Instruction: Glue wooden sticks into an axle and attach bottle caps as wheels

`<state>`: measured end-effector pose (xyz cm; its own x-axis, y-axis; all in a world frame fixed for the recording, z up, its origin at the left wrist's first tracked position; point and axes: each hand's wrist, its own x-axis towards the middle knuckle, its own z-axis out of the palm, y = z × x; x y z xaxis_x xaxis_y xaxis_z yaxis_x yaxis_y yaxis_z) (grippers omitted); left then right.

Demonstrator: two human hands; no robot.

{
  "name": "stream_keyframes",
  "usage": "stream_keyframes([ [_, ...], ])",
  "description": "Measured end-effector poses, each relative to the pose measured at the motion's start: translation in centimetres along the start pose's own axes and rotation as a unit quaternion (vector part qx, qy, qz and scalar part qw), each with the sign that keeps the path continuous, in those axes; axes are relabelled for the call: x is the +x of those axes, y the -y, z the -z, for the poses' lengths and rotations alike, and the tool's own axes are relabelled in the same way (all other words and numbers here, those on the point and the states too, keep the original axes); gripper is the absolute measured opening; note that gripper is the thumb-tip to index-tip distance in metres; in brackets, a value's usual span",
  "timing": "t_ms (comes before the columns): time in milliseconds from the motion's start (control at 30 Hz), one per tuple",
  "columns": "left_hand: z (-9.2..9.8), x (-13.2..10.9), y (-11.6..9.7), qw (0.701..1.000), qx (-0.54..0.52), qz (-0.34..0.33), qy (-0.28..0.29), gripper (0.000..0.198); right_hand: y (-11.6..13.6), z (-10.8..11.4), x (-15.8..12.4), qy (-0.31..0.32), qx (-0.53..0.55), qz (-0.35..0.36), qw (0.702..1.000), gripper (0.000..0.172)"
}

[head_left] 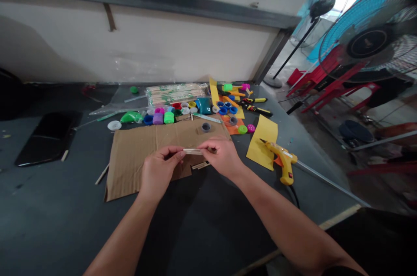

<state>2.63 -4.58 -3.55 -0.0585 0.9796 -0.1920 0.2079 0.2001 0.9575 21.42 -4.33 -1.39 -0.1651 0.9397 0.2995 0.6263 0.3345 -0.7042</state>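
Pinching pale sticks (192,151) at mid-frame, the left hand (159,169) and right hand (223,156) grip opposite ends; upper centre, a clear plastic pack (202,90) contains bundled sticks (172,95), its green print unreadable.

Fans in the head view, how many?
2: a large fan at the far right, cut off by the frame edge; a second fan behind it, to the left.

Matt cardboard (130,159), wooden sticks (192,151)

No legible text or numbers
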Motion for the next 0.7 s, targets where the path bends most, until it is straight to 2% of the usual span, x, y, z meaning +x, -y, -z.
stream_keyframes([
  [200, -0.2, -0.13, -0.32, 0.997, -0.08, 0.012, -0.011, 0.032, -0.19, -0.12, -0.13, 0.023, 0.013, -0.02, 0.999, 0.02],
  [300, -0.08, -0.01, -0.4, 0.991, -0.129, 0.028, -0.017, 0.032, -0.48, -0.29, -0.3, 0.041, 0.079, -0.061, 0.994, 0.024],
  [433, 0.04, 0.13, -0.51, 0.985, -0.168, 0.025, -0.018, 0.031, -0.57, -0.75, -0.41, 0.033, 0.175, -0.112, 0.978, 0.031],
  [533, -0.07, 0.1, -0.61, 0.983, -0.181, 0.011, -0.022, 0.03, -0.33, -0.97, -0.37, 0.012, 0.215, -0.136, 0.967, 0.022],
  [600, -0.19, 0.03, -0.65, 0.981, -0.193, 0.012, -0.018, 0.03, -0.13, -0.96, -0.35, -0.006, 0.219, -0.136, 0.966, 0.015],
  [700, -0.32, -0.15, -0.75, 0.979, -0.203, 0.027, -0.006, 0.031, 0.04, -0.8, -0.33, -0.023, 0.21, -0.135, 0.968, 0.011],
])
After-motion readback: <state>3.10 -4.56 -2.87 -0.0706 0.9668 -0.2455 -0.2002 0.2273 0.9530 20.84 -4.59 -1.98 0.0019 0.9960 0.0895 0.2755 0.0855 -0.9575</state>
